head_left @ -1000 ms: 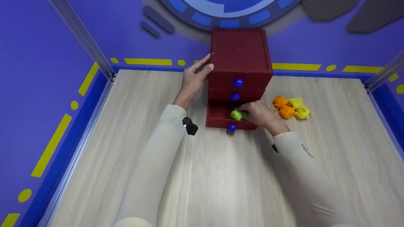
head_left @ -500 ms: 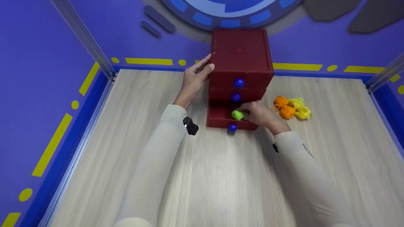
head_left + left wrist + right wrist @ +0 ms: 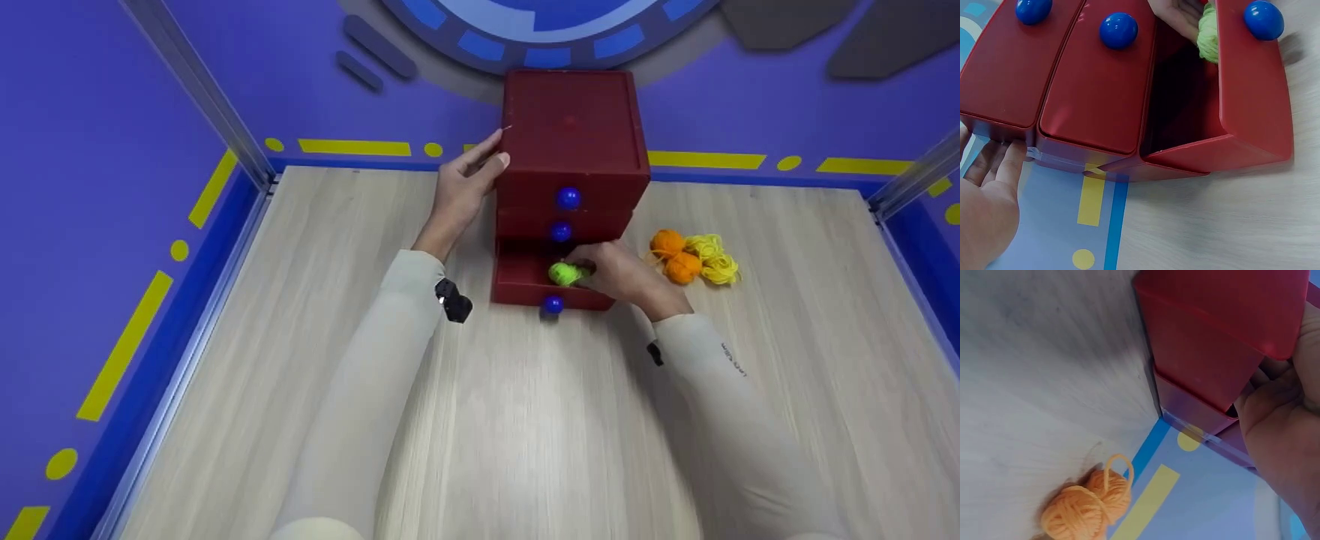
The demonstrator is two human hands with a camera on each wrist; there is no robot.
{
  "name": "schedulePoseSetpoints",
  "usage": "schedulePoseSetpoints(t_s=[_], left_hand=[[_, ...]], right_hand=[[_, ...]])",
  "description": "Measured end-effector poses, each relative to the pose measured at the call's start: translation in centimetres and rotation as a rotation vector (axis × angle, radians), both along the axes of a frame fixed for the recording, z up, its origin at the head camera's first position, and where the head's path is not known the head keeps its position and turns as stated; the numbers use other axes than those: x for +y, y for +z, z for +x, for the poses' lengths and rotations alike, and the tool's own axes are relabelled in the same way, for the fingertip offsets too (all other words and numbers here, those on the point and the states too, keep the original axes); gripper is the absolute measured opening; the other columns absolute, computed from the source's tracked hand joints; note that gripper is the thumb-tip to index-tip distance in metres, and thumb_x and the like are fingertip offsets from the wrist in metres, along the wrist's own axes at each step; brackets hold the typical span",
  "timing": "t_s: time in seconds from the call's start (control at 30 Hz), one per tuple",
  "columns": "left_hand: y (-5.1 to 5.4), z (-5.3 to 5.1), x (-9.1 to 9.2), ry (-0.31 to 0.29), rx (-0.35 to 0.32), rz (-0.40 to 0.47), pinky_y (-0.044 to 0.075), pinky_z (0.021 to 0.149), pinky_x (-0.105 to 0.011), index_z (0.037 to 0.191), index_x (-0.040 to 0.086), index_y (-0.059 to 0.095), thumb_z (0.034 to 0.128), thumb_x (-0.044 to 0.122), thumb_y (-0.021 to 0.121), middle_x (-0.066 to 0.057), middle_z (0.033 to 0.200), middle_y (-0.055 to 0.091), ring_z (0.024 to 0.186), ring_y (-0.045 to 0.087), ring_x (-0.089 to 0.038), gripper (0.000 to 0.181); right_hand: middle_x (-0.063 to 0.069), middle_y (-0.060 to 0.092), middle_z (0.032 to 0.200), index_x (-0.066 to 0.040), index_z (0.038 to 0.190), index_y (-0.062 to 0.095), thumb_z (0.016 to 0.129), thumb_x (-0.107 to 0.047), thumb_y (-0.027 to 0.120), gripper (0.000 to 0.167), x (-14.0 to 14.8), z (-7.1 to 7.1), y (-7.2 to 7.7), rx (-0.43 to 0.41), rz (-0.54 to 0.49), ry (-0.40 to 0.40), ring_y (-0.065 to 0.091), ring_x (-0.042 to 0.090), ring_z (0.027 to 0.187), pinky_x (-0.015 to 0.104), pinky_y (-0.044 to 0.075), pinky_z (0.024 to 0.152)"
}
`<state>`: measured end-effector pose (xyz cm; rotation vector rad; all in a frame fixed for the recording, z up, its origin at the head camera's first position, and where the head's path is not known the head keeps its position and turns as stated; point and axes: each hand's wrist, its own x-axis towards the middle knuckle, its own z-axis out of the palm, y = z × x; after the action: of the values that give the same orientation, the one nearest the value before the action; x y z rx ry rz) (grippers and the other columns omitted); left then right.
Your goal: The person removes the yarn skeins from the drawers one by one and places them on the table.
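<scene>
A dark red three-drawer cabinet with blue knobs stands against the back wall. Its bottom drawer is pulled out. My left hand rests on the cabinet's upper left side, its fingers fairly straight along the wall. Reaching over the right side of that drawer, my right hand holds a light green yarn ball inside it. In the left wrist view the green yarn ball shows just behind the drawer front; the fingertips of the right hand are partly hidden there.
Two orange yarn balls and yellow yarn bundles lie together on the wooden table, right of the cabinet. The middle drawer's blue knob sits just above the drawer opening. Blue panels enclose the back and sides.
Almost nothing differs. The green yarn ball shifts very slightly within the right hand's fingers; both hands and the drawer stay in place.
</scene>
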<state>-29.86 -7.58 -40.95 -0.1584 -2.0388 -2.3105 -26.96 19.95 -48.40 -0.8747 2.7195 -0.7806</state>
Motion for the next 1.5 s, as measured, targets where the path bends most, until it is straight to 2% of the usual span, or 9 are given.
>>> schedulePoseSetpoints(t_s=[0.13, 0.3, 0.43, 0.97, 1.27, 1.5], left_hand=[[0.0, 0.0, 0.0, 0.001, -0.005, 0.006, 0.054, 0.102, -0.030, 0.149, 0.019, 0.064, 0.1031, 0.022, 0.074, 0.000, 0.147, 0.063, 0.128, 0.062, -0.011, 0.048], [-0.1, 0.0, 0.0, 0.009, -0.009, -0.002, 0.054, 0.102, -0.030, 0.149, 0.020, 0.065, 0.1032, 0.023, 0.074, 0.000, 0.146, 0.064, 0.127, 0.063, -0.012, 0.046], [-0.1, 0.0, 0.0, 0.009, -0.011, -0.004, 0.055, 0.101, -0.030, 0.149, 0.020, 0.065, 0.1032, 0.023, 0.074, 0.001, 0.145, 0.064, 0.126, 0.063, -0.012, 0.046], [0.1, 0.1, 0.0, -0.002, 0.001, 0.028, 0.053, 0.103, -0.029, 0.150, 0.016, 0.064, 0.1027, 0.019, 0.074, -0.001, 0.148, 0.062, 0.129, 0.062, -0.012, 0.048], [0.2, 0.0, 0.1, -0.003, -0.013, 0.033, 0.054, 0.102, -0.029, 0.150, 0.016, 0.064, 0.1031, 0.020, 0.074, -0.001, 0.147, 0.063, 0.127, 0.063, -0.013, 0.048], [0.1, 0.0, 0.1, -0.001, -0.010, 0.028, 0.054, 0.103, -0.030, 0.149, 0.017, 0.064, 0.1033, 0.021, 0.074, -0.001, 0.147, 0.063, 0.128, 0.062, -0.013, 0.047]], right_hand=[[0.015, 0.073, 0.120, -0.001, 0.123, 0.077, 0.092, 0.003, 0.081, 0.031, 0.3, 0.1, -0.2, -0.024, -0.046, -0.014, 0.064, 0.034, 0.112, 0.051, 0.053, 0.103], [0.014, 0.073, 0.123, -0.004, 0.127, 0.076, 0.095, -0.001, 0.080, 0.032, 0.5, 0.3, -0.2, -0.101, -0.116, -0.071, 0.065, 0.033, 0.114, 0.051, 0.053, 0.104], [0.013, 0.073, 0.127, -0.006, 0.129, 0.075, 0.096, -0.006, 0.080, 0.033, 0.6, 0.5, -0.2, -0.124, -0.142, -0.110, 0.065, 0.032, 0.118, 0.051, 0.051, 0.106], [0.006, 0.074, 0.125, -0.011, 0.128, 0.077, 0.093, -0.025, 0.087, 0.039, 0.6, 1.7, 0.6, -0.070, -0.242, -0.152, 0.067, 0.027, 0.115, 0.049, 0.053, 0.103], [0.006, 0.076, 0.123, -0.010, 0.128, 0.077, 0.092, -0.020, 0.087, 0.039, 0.6, 2.3, 1.2, -0.045, -0.307, -0.142, 0.071, 0.025, 0.107, 0.046, 0.058, 0.096], [0.006, 0.075, 0.123, -0.008, 0.129, 0.076, 0.093, -0.017, 0.086, 0.038, 0.8, 2.7, 1.6, -0.048, -0.362, -0.153, 0.071, 0.023, 0.105, 0.043, 0.059, 0.096]])
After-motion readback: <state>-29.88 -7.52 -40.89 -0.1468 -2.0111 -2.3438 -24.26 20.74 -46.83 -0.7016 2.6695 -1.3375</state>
